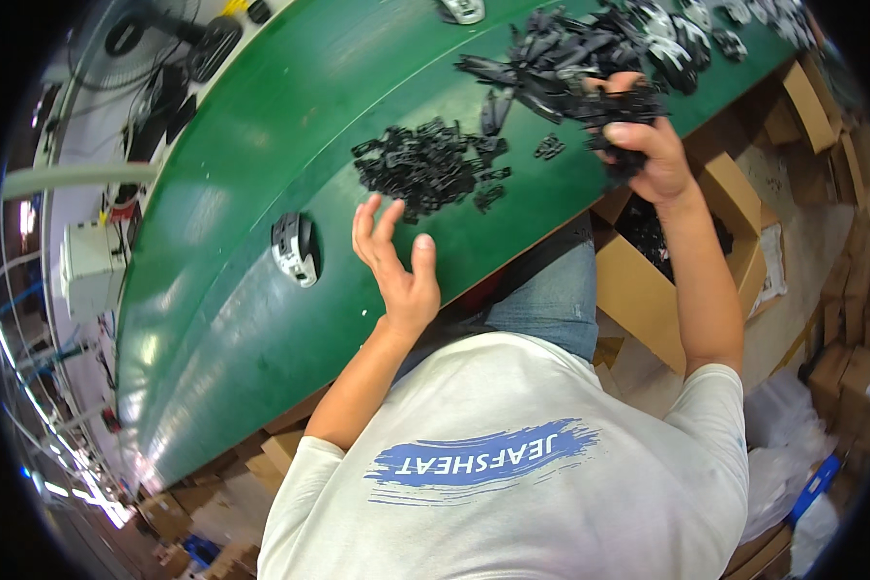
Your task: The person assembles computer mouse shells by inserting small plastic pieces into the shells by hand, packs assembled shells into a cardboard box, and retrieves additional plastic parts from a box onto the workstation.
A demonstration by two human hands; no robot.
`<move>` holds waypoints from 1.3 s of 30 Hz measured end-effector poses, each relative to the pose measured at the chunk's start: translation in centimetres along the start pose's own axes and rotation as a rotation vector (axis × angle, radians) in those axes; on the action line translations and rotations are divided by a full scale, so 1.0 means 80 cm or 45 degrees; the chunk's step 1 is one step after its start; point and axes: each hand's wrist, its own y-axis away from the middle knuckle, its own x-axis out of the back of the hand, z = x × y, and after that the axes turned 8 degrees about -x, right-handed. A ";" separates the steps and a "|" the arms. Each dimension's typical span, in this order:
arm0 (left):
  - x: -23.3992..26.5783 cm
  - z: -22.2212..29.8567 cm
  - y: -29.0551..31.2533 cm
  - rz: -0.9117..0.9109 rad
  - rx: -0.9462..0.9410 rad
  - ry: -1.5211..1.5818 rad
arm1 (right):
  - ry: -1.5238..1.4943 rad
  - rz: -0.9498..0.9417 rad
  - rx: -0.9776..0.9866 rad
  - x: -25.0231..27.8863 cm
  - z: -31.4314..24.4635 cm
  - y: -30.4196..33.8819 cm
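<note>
In my right hand (648, 145) is a bunch of small black plastic parts (621, 104), gripped between thumb and fingers above the table's near edge. Behind that hand spreads a heap of larger black plastic pieces (541, 58). My left hand (396, 266) is held with its fingers apart and nothing in it. Just beyond its fingertips lies a pile of small black plastic parts (420, 169). A few loose black clips (549, 147) rest between the pile and my right hand. Left of my left hand, a black and white molded shell (296, 249) lies on the table.
The green table (232, 329) curves away to the left. Several grey and black shells (677, 43) sit at the far right, another shell (462, 11) at the far edge. Below my right arm stands an opened cardboard box (638, 290) with black parts inside. A fan (155, 43) is at upper left.
</note>
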 end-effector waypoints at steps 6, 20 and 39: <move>0.028 -0.047 -0.019 0.408 0.626 0.614 | 0.321 -0.511 -0.113 -0.177 0.061 -0.095; 0.053 -0.084 -0.022 0.499 0.508 0.631 | 1.924 -0.897 0.620 -0.297 0.150 -0.123; 0.030 -0.075 -0.037 0.350 0.363 0.225 | 1.905 -0.837 0.566 -0.249 0.086 -0.146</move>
